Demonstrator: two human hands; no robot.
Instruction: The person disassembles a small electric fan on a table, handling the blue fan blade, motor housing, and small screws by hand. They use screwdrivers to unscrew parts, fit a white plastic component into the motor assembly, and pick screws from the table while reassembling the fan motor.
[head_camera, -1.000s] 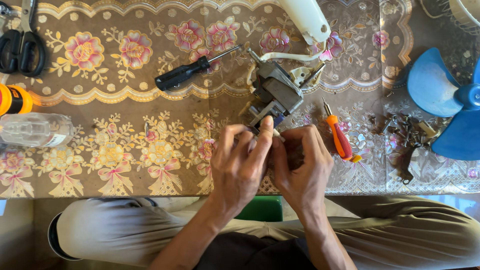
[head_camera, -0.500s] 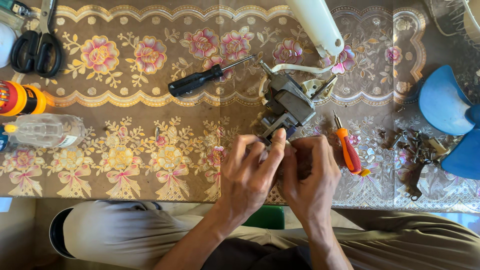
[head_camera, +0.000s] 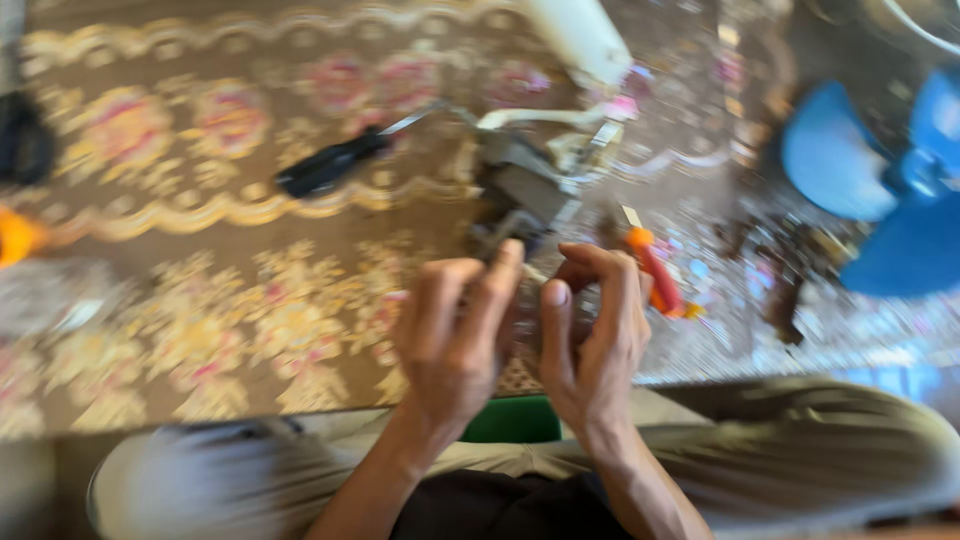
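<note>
The view is blurred by motion. My left hand and my right hand are close together over the near edge of the table, fingers curled toward each other around something small that the fingers hide. Just beyond the fingertips sits a grey metal part with a white cable. A black-handled screwdriver lies to its left. To the right of my right hand lies an orange-handled screwdriver.
A floral patterned cloth covers the table. Blue fan blades lie at the right, with dark small parts beside them. A white cylinder stands at the top. An orange object is at the left edge. Something green sits in my lap.
The camera has swung and blurred the view. My hands have stayed together in front of the grey part, and the fingers have lifted slightly.
</note>
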